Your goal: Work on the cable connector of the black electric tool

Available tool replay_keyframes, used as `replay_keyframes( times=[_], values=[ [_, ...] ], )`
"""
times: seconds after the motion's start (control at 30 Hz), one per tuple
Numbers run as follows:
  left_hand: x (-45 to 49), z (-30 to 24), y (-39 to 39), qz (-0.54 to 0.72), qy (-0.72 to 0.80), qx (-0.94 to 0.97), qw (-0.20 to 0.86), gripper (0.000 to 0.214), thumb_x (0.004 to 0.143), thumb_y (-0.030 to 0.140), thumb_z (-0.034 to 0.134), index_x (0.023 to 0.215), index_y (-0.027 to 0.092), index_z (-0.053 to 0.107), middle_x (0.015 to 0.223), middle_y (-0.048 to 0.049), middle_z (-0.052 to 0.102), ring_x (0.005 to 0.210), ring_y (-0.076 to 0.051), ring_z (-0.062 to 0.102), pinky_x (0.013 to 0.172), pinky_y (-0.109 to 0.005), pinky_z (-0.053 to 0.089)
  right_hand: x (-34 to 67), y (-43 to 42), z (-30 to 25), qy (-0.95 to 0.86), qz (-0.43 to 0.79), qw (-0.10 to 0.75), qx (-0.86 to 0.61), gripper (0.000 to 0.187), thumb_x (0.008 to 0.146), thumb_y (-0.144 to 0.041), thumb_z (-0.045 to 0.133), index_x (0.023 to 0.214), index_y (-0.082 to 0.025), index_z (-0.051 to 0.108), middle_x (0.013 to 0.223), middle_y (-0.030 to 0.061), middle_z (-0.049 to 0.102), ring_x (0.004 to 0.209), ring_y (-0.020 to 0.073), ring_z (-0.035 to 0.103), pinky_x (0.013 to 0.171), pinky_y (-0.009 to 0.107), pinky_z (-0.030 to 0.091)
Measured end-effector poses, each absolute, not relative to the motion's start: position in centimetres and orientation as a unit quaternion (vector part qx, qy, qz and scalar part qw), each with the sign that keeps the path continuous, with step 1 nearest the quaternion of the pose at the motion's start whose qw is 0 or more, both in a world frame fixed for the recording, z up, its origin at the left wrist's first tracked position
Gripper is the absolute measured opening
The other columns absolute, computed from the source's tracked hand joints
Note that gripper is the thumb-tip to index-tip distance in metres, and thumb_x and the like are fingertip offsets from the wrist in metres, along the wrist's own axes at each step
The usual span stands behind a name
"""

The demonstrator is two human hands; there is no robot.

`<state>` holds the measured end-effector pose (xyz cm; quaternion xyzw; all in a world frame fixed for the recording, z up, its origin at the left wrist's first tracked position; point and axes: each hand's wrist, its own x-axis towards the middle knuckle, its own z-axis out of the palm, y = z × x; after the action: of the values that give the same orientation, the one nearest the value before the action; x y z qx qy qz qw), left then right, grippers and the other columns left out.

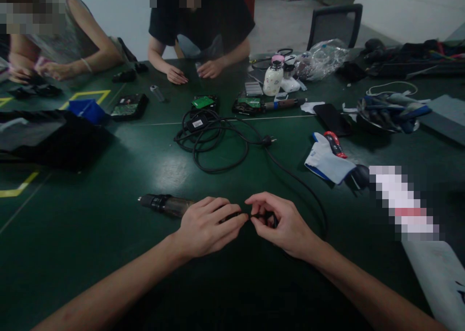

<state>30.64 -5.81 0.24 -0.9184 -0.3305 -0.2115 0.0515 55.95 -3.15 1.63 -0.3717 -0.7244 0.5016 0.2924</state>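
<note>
My left hand [214, 227] is closed over the rear of an electric screwdriver [165, 205], which lies with its bit pointing left. Just to its right, my right hand [278, 219] pinches the end of a black cable between thumb and fingers. The fingertips of both hands nearly meet, and the cable end sits at the tool's tail; whether the two are joined I cannot tell. From my right hand the black cable [301, 181] curves up to a coil with a power adapter [197, 123] and a plug [268, 140].
Opened hard drives [129, 106] with green boards lie along the far side. A white glove [329, 159] and a red-black tool [334, 144] lie right, near a phone [332, 119]. A bottle [273, 79] stands behind. Two people's hands [210, 69] work opposite. A black bag [47, 139] is left.
</note>
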Motion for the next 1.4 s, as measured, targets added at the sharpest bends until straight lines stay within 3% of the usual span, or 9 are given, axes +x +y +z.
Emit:
replay_keyframes(
  times=[0.27, 0.5, 0.7, 0.9, 1.23, 1.4],
  values=[
    [30.6, 0.3, -5.8, -0.208, -0.332, -0.919, 0.051, 0.029, 0.096, 0.029, 0.067, 0.125, 0.026, 0.069, 0.12, -0.0022, 0.074, 0.104, -0.02, 0.069, 0.082, -0.035, 0.053, 56.1, -3.5, 1.6, -0.693, 0.555, 0.277, -0.367, 0.039, 0.094, -0.018, 0.064, 0.132, -0.023, 0.062, 0.104, 0.0037, 0.063, 0.074, 0.0123, 0.062, 0.052, 0.02, 0.054],
    [31.0, 0.6, -6.0, -0.237, -0.352, -0.905, -0.001, 0.036, 0.096, 0.027, 0.065, 0.131, 0.019, 0.064, 0.12, -0.0032, 0.075, 0.103, -0.021, 0.07, 0.083, -0.036, 0.053, 55.9, -3.6, 1.5, -0.726, 0.519, 0.279, -0.356, 0.038, 0.093, -0.014, 0.064, 0.13, -0.023, 0.063, 0.101, 0.0035, 0.064, 0.076, 0.0128, 0.061, 0.056, 0.022, 0.05],
    [31.2, 0.6, -6.1, -0.239, -0.355, -0.904, 0.015, 0.029, 0.096, 0.026, 0.067, 0.125, 0.024, 0.066, 0.119, 0.0005, 0.076, 0.101, -0.019, 0.07, 0.08, -0.036, 0.051, 55.9, -3.6, 1.6, -0.744, 0.499, 0.278, -0.347, 0.035, 0.095, -0.014, 0.064, 0.129, -0.023, 0.064, 0.102, 0.0034, 0.063, 0.076, 0.0131, 0.06, 0.058, 0.024, 0.048],
    [31.6, 0.9, -6.2, -0.252, -0.376, -0.892, -0.003, 0.033, 0.094, 0.027, 0.066, 0.124, 0.016, 0.065, 0.121, -0.007, 0.074, 0.109, -0.024, 0.068, 0.084, -0.038, 0.053, 55.9, -3.5, 1.6, -0.751, 0.493, 0.28, -0.339, 0.035, 0.095, -0.012, 0.063, 0.128, -0.023, 0.063, 0.102, 0.0025, 0.062, 0.078, 0.0125, 0.06, 0.059, 0.023, 0.048],
    [31.2, 0.7, -6.3, -0.25, -0.364, -0.897, 0.0, 0.023, 0.097, 0.025, 0.067, 0.119, 0.019, 0.067, 0.119, -0.0042, 0.075, 0.109, -0.021, 0.069, 0.085, -0.035, 0.052, 55.9, -3.5, 1.1, -0.767, 0.466, 0.299, -0.324, 0.037, 0.092, -0.008, 0.062, 0.126, -0.022, 0.063, 0.099, 0.0008, 0.059, 0.07, 0.0098, 0.056, 0.057, 0.022, 0.046],
    [31.9, 0.8, -6.5, -0.256, -0.368, -0.893, 0.028, 0.025, 0.096, 0.025, 0.072, 0.12, 0.021, 0.067, 0.118, -0.002, 0.076, 0.106, -0.022, 0.069, 0.092, -0.041, 0.049, 56.0, -3.5, 1.1, -0.774, 0.458, 0.294, -0.324, 0.038, 0.091, -0.008, 0.063, 0.126, -0.022, 0.063, 0.099, 0.0006, 0.059, 0.069, 0.0095, 0.056, 0.057, 0.022, 0.047]
  ],
)
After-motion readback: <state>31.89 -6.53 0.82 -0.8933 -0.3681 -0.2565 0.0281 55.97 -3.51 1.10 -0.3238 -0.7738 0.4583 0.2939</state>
